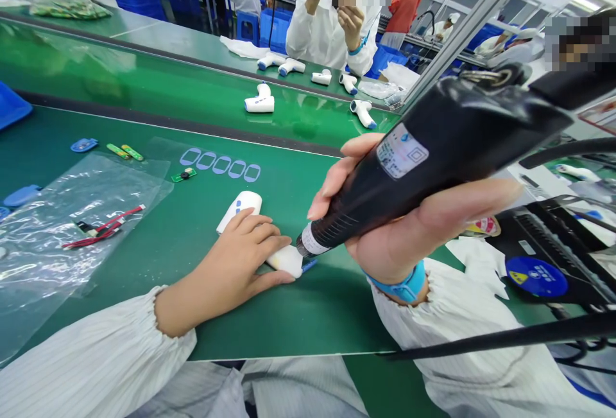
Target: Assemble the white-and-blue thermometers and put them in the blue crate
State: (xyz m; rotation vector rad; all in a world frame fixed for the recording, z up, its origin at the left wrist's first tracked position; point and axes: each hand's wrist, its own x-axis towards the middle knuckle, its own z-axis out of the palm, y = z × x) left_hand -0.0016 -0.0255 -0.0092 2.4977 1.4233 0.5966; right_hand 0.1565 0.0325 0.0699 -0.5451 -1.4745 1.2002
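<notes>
My right hand (385,238) is wrapped round a black electric screwdriver (366,193), which slants down to the left. Its tip end meets the handle of a white thermometer gun (289,260) lying on the green bench. Over the body of that gun lies my left hand (240,251), fingers curved across it and thumb along its near side, holding it down. The gun's white head (246,203) sticks out beyond my fingers, with small blue marks on it. A blue part shows beside the handle under the screwdriver's tip. The bit itself cannot be made out.
Blue-grey frames (221,165) and a small circuit board (184,174) lie ahead. To the left is a clear plastic bag (86,225) with red wires (108,228). Several thermometer guns (260,100) rest beyond, before a co-worker (312,33). A black cable (481,339) crosses at right.
</notes>
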